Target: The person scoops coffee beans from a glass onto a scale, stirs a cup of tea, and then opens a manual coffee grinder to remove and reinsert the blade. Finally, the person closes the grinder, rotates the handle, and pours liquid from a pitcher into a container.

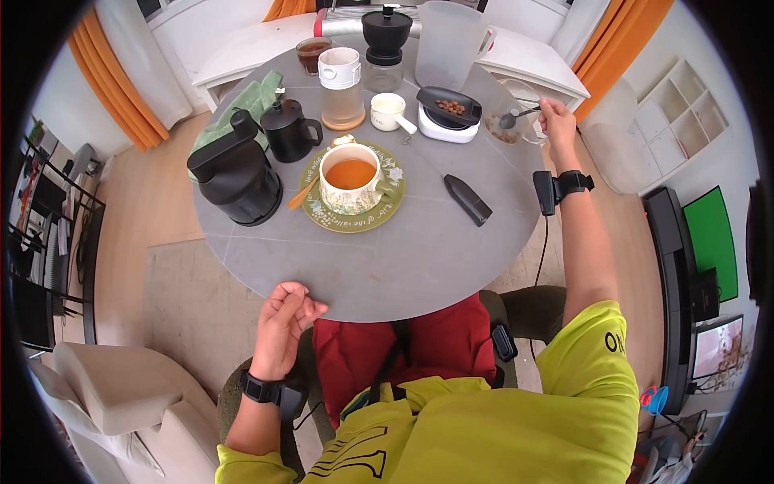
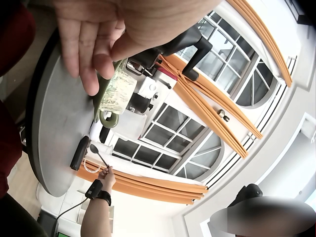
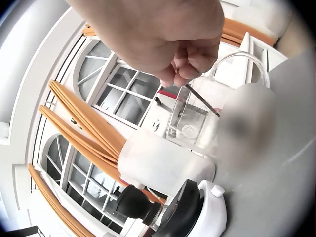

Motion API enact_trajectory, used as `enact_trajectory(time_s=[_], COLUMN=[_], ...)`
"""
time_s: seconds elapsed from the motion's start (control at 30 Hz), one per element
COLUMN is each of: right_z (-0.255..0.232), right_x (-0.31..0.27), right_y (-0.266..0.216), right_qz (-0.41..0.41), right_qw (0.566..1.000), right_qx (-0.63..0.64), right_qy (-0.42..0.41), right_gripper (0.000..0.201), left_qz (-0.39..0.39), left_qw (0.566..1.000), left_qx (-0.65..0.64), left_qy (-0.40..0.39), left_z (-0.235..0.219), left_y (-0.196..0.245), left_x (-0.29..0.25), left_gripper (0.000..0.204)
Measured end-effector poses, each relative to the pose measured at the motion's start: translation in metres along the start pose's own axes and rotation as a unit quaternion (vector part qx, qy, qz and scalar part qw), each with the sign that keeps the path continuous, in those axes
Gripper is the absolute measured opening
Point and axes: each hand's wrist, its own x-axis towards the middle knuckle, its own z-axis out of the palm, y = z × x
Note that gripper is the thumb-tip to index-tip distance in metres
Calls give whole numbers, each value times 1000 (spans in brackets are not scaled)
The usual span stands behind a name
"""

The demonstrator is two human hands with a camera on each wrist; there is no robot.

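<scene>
My right hand [image 1: 558,125] pinches the handle of a dark-bowled spoon [image 1: 508,121] at the table's right edge. The spoon's bowl overlaps a clear glass vessel [image 1: 501,139] with a looped handle and some brownish contents. In the right wrist view, the fingertips [image 3: 183,74] close on the thin spoon handle [image 3: 201,99]; the lower end is lost behind a blurred patch. By the table's front edge, my left hand [image 1: 284,323] hangs with loosely bent fingers and holds nothing. Nearest to it is a cup [image 1: 347,202] of orange-brown liquid on a green saucer [image 1: 317,218] with a wooden spoon [image 1: 302,194].
Left of the cup stand a black appliance [image 1: 238,185], black pot [image 1: 288,133] and green cloth [image 1: 218,129]. A white scale [image 1: 448,133] bears a black dish with coffee beans [image 1: 450,106]. Behind are a grinder [image 1: 385,36] and plastic pitcher [image 1: 447,48]. A frother [image 1: 468,200] lies right.
</scene>
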Motion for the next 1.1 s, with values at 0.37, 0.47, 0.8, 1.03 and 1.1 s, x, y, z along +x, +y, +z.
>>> enact_trajectory(time_s=[0.37, 0.47, 0.8, 1.03, 1.1], right_z=[6, 14, 23, 28, 29], right_x=[-79, -109, -133, -131, -125], right_y=[-17, -5, 24, 25, 14], right_qz=[10, 95, 113, 90, 102], right_qw=[965, 930, 912, 937, 966], right_qx=[263, 352, 391, 322, 207], right_qy=[9, -44, -56, -105, -119], right_gripper=[36, 38, 37, 34, 29], left_qz=[-4, -7, -11, -8, -6], left_qw=[1000, 1000, 1000, 1000, 1000], left_qx=[-2, -3, -9, -3, -7], left_qy=[4, 4, 7, 8, 13], left_z=[-1, -1, -2, -2, -1], left_y=[0, 0, -1, 0, 0], left_x=[2, 2, 3, 2, 2], left_gripper=[8, 8, 9, 10, 10])
